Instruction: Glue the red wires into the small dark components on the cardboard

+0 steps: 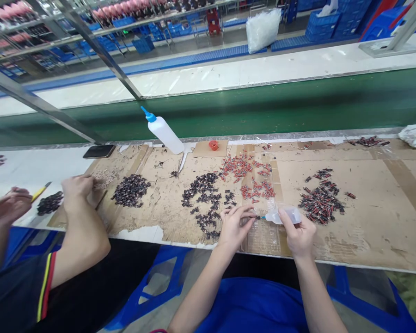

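My right hand (300, 233) grips a small clear squeeze bottle (284, 216) lying sideways, its blue nozzle pointing left. My left hand (234, 222) pinches a small dark part (253, 215) right at the nozzle tip. Both hands hover over the brown cardboard sheet (367, 231) near the table's front edge. A pile of small black parts (204, 196) lies just left of my left hand. Red-wired parts (249, 178) are scattered behind my hands, and a pile of black-and-red pieces (321, 201) sits to the right.
A larger white bottle with a blue nozzle (162, 132) stands tilted at the back, next to a small red cap (213, 144). A co-worker's hands (76, 187) work at the left beside more black parts (131, 189). A phone (99, 151) lies by the green conveyor belt (263, 108).
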A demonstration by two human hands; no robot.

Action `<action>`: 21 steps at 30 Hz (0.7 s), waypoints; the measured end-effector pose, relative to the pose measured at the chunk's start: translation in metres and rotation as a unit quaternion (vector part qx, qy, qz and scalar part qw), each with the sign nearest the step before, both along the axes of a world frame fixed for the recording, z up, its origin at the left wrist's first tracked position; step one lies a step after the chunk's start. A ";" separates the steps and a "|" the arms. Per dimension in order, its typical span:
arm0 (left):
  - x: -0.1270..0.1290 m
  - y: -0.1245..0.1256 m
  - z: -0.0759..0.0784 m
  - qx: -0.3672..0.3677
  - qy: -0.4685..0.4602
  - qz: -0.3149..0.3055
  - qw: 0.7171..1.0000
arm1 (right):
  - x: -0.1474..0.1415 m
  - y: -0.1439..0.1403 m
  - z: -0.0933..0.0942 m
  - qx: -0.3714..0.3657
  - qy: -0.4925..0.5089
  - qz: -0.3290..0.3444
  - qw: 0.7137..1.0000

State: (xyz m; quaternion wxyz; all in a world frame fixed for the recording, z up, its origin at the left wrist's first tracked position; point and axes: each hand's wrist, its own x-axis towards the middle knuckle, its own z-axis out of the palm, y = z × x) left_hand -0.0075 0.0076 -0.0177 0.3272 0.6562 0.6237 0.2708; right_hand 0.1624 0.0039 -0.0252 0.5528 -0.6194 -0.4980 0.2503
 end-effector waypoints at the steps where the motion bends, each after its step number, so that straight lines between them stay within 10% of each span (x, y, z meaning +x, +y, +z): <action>1: 0.000 0.000 0.000 0.000 0.002 -0.001 1.000 | 0.000 0.000 -0.001 -0.001 -0.006 0.003 1.000; 21: -0.010 0.006 0.001 0.038 -0.021 -0.023 0.999 | 0.005 0.005 -0.002 0.078 0.108 -0.088 0.987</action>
